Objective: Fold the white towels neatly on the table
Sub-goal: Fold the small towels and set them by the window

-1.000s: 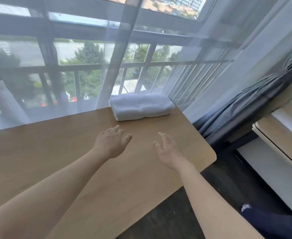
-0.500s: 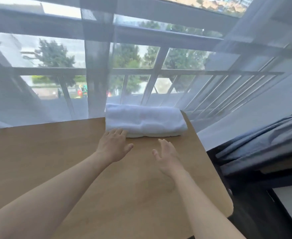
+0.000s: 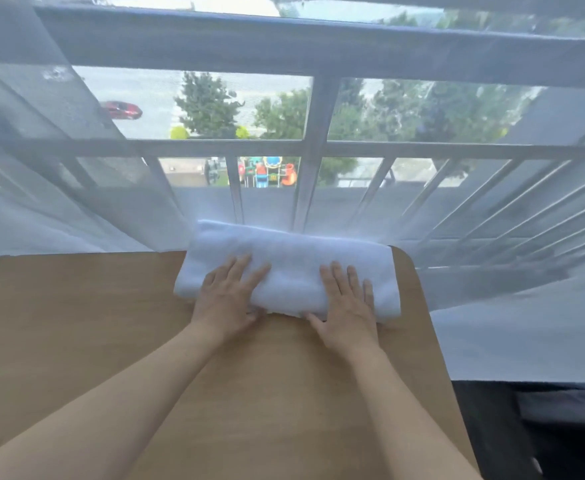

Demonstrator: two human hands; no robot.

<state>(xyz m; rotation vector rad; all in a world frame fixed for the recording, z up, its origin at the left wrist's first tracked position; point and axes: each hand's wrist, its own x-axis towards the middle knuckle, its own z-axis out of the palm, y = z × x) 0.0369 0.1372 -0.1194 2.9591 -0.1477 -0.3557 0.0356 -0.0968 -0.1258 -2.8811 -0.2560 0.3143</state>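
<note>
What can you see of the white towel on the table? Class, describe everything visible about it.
The white towel is a soft, fluffy-looking cloth folded into a thick, long bundle with rounded edges. It lies flat across the far right corner of the wooden table, its far edge against the sheer curtain. The left hand and the right hand both rest on it, fingers spread over the top, thumbs at its near edge, where layers show.

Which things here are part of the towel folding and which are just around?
Part of the job:
white towel, folded, at the table's far edge
wooden table
left hand and right hand, both flat on the towel

Just around:
sheer curtain
window railing
dark fabric, lower right
</note>
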